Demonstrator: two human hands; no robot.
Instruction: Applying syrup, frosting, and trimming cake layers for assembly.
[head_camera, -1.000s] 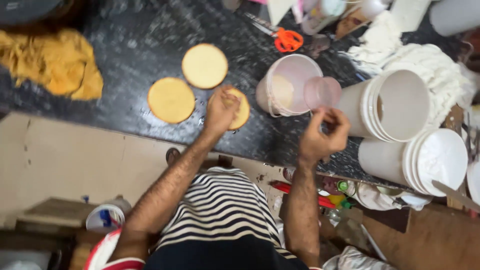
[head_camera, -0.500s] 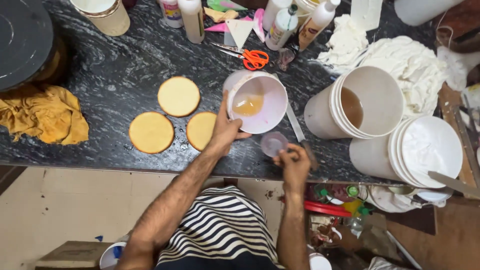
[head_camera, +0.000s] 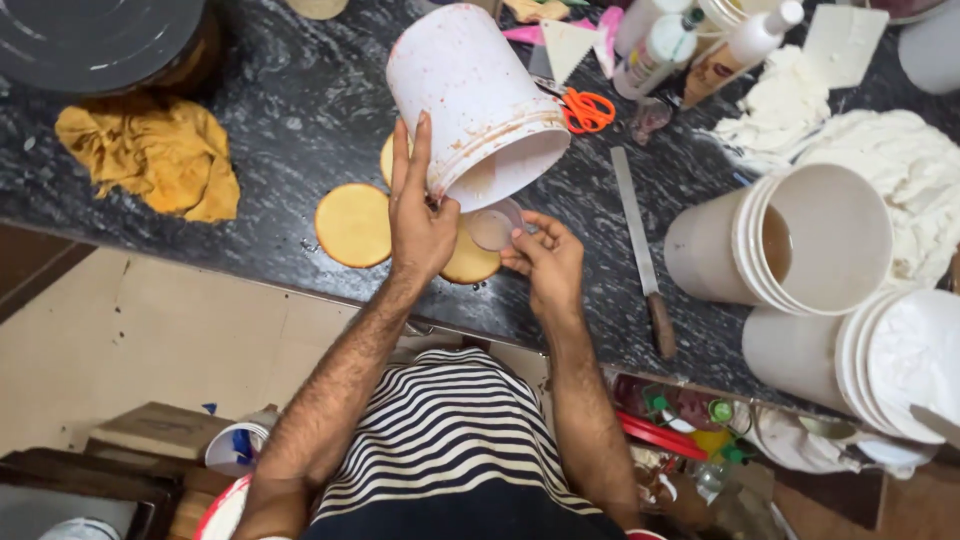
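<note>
Nearest, the right hand (head_camera: 545, 262) pinches a small clear cup (head_camera: 493, 226) above the round sponge cakes (head_camera: 353, 224), while the left hand (head_camera: 420, 225), gripping a white bucket (head_camera: 470, 100) that stood upright a moment ago, now tips it steeply over the cup for pouring.

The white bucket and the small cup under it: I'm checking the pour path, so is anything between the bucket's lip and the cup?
Nothing visible. The left hand tilts the white bucket with its lip right above the small cup, held by the right hand. The round cakes lie beside and below.
</note>
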